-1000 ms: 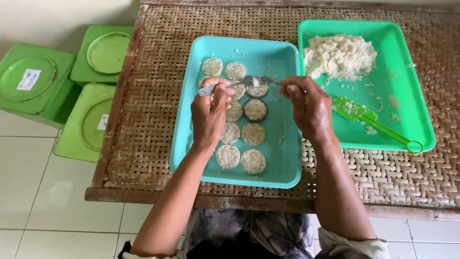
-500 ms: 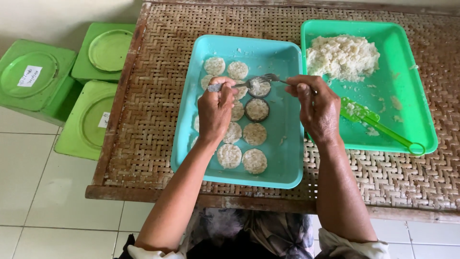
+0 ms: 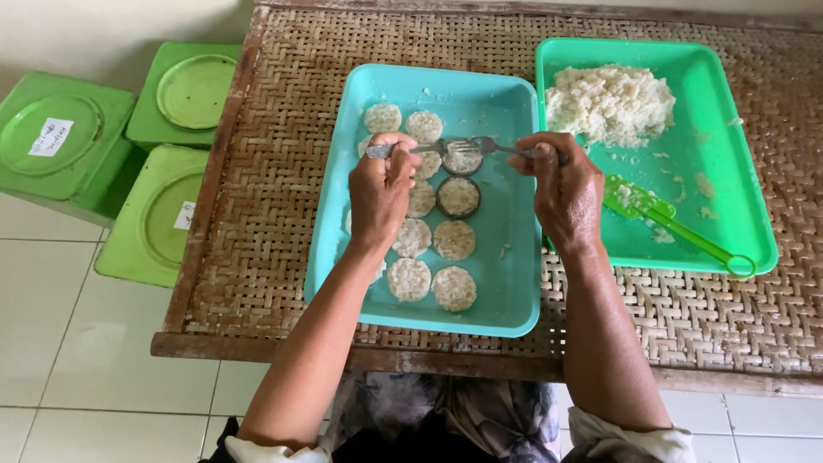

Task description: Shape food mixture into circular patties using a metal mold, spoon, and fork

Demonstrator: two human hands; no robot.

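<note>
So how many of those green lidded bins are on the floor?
3. All stand on the tiled floor left of the table: one far left, one behind it by the wall, one in front beside the table's edge. None seems hidden.

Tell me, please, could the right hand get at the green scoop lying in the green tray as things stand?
Probably yes: the green scoop lies uncovered just beside the right hand, though that hand holds a fork.

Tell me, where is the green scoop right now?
The green scoop lies in the green tray, below the heap of white rice mix and just beside the right hand.
</note>
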